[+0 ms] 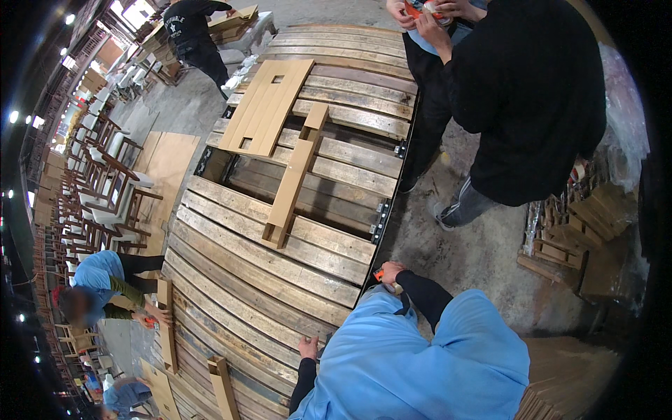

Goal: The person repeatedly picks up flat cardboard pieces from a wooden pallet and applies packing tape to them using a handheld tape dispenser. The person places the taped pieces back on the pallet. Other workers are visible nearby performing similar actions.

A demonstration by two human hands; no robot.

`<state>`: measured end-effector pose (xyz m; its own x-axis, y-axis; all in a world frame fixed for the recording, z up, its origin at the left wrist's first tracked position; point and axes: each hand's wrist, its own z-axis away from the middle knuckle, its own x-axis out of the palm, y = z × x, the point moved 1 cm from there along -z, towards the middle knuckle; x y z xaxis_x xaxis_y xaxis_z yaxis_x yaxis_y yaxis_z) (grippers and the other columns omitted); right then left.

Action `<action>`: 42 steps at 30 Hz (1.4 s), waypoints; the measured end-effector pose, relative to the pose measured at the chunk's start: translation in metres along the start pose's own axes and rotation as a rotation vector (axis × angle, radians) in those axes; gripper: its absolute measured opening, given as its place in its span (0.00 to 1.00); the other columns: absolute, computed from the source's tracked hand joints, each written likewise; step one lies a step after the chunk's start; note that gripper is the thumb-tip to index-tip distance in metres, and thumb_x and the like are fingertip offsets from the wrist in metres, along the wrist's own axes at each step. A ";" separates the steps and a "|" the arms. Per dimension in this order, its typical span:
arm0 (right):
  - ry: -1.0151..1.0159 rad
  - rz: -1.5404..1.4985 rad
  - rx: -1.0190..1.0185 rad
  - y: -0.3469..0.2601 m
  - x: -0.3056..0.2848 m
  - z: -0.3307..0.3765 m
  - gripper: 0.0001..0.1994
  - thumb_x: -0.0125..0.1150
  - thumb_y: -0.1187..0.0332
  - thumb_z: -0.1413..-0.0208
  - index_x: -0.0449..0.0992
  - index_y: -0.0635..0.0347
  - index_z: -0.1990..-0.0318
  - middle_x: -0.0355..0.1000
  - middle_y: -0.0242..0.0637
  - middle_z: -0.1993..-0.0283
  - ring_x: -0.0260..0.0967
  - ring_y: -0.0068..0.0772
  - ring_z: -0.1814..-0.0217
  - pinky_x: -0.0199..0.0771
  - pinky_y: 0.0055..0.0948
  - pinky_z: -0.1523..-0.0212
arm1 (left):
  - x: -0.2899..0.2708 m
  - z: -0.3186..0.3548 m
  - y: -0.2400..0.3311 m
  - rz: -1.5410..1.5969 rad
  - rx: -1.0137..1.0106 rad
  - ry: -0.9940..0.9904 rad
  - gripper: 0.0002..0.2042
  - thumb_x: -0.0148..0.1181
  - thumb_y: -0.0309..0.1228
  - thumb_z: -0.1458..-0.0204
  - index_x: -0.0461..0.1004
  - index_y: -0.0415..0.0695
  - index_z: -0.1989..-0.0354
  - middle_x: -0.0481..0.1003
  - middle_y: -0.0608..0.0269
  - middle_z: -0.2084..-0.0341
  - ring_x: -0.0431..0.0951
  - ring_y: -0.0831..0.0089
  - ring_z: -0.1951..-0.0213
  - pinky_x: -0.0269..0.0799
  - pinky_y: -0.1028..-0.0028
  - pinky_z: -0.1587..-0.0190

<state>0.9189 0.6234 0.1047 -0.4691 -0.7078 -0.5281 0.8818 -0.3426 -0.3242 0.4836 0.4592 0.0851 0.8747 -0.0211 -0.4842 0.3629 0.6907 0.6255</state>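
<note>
With the right hand [392, 271] closed round an orange tool [379, 276] at the slatted table's [231, 245] right edge, and the left hand [308, 347] half-open, seemingly empty, on its near slats, a slipping grip could drop the tool.

White-seated wooden chairs [112, 210] stand beside a tan floor sheet [171, 159].

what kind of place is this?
Probably a furniture workshop or packing area: rows of wooden chairs, flat brown cardboard and a long slatted wooden table point that way.
</note>
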 end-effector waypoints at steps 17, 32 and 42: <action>0.010 0.034 0.010 0.026 -0.035 -0.022 0.23 0.65 0.60 0.53 0.81 0.61 0.50 0.78 0.48 0.45 0.75 0.48 0.40 0.78 0.42 0.43 | 0.028 -0.011 0.033 -0.120 -0.058 -0.082 0.28 0.68 0.31 0.49 0.66 0.24 0.46 0.81 0.51 0.71 0.77 0.73 0.72 0.74 0.69 0.69; 0.000 0.054 -0.041 0.048 -0.078 -0.050 0.21 0.66 0.61 0.53 0.82 0.61 0.52 0.79 0.52 0.48 0.77 0.52 0.44 0.78 0.44 0.46 | 0.072 -0.019 0.051 -0.124 0.048 0.034 0.20 0.67 0.38 0.50 0.66 0.32 0.63 0.79 0.55 0.77 0.77 0.71 0.75 0.73 0.68 0.73; -0.048 0.059 0.019 0.073 -0.097 -0.072 0.25 0.66 0.55 0.56 0.81 0.53 0.48 0.79 0.47 0.47 0.76 0.48 0.42 0.75 0.43 0.42 | 0.096 -0.005 0.111 -0.156 -0.096 -0.056 0.31 0.67 0.38 0.48 0.65 0.24 0.44 0.83 0.44 0.63 0.83 0.61 0.63 0.78 0.64 0.60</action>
<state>1.0250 0.7115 0.0757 -0.4137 -0.7556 -0.5079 0.9089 -0.3107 -0.2781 0.6059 0.5371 0.1049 0.8279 -0.1715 -0.5340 0.4652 0.7418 0.4831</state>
